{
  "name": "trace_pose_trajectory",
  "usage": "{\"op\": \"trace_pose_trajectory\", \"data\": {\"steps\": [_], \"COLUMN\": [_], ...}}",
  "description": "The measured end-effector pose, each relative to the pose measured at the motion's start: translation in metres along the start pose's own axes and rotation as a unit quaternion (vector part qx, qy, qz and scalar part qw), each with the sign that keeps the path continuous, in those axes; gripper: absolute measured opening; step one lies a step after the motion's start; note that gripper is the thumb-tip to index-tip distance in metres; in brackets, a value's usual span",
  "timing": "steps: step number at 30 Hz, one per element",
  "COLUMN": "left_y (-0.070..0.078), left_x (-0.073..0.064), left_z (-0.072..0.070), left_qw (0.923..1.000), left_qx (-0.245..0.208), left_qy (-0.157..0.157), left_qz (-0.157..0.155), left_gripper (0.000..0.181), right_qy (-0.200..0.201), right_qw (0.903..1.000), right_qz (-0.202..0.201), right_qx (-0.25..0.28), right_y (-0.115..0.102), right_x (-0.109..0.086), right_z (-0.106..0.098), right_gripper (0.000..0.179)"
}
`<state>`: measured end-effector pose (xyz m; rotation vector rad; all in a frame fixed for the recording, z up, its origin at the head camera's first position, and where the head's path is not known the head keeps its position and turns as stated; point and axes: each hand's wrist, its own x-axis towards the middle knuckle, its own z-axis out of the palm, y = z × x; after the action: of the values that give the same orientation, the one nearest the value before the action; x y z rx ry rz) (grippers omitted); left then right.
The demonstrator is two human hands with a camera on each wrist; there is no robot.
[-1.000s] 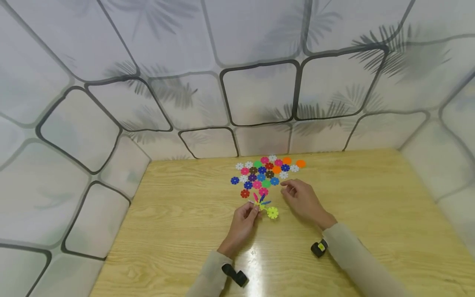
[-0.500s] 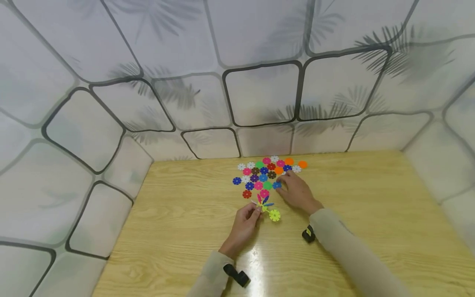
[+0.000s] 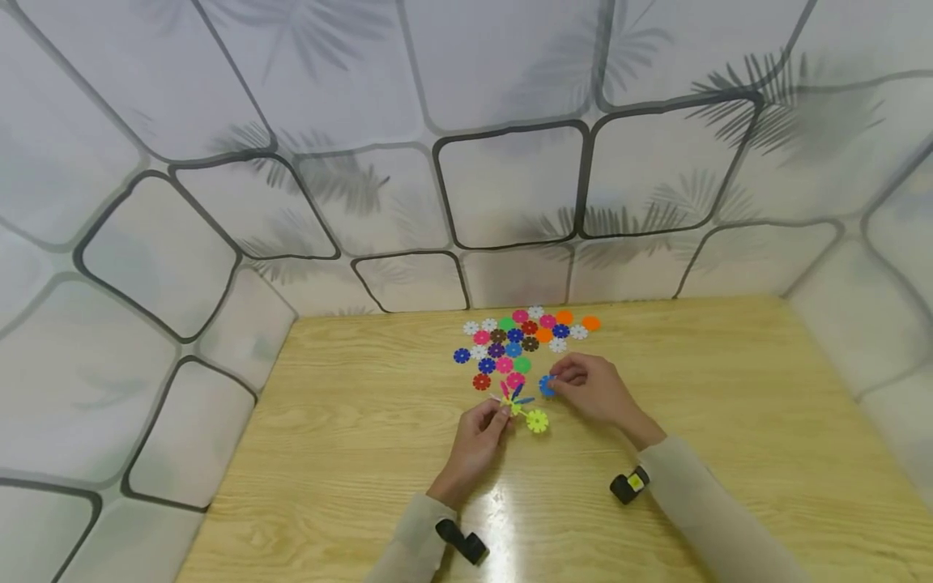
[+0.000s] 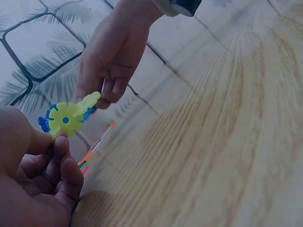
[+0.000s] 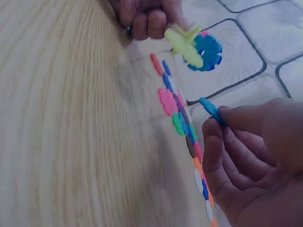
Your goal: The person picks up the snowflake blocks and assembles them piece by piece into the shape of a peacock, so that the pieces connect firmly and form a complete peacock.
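My left hand (image 3: pixel 477 445) pinches a cluster of joined notched plastic discs (image 3: pixel 514 402), with yellow, blue and pink pieces sticking out. A flat yellow disc (image 3: pixel 537 421) forms its right end. In the left wrist view a round yellow disc (image 4: pixel 65 120) faces the camera near the thumb. To the right, my right hand (image 3: pixel 594 391) pinches a light blue notched disc (image 3: pixel 547 385) between thumb and fingers, apart from the cluster. The right wrist view shows this blue disc (image 5: pixel 211 110) nearly edge-on, its lower end covered by the fingertips.
Several loose notched discs (image 3: pixel 513 350) in pink, white, orange, green and other colours lie flat beyond the hands on the wooden table (image 3: pixel 350 437). A patterned wall covering (image 3: pixel 510 186) rises behind the table's far edge. Each wrist carries a black camera (image 3: pixel 629 485).
My right hand reached to the pile, took the light blue disc from its right side and drew it back toward the cluster. My left hand has stayed nearly still with its cluster.
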<state>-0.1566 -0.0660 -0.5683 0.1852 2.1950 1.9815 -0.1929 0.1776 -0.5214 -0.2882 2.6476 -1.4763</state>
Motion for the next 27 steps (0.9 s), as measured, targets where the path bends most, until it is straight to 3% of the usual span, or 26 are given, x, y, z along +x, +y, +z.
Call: {"op": "trace_pose_trajectory", "data": {"steps": [12,27], "left_y": [-0.001,-0.001], "left_x": [0.0,0.0], "left_z": [-0.001,-0.001], "left_qw": [0.9999,1.0], "left_qx": [0.009,-0.003], "left_qy": [0.004,0.0], "left_qz": [-0.004,-0.007], "left_gripper": [0.028,0.027], "right_qy": [0.005,0.002], "right_qw": [0.9972,0.9983], "right_qz": [0.013,0.011], "right_qx": [0.074,0.058], "right_y": [-0.005,-0.007], "right_x": [-0.018,-0.019], "right_z": [0.01,0.011], "right_gripper": [0.014,0.012]}}
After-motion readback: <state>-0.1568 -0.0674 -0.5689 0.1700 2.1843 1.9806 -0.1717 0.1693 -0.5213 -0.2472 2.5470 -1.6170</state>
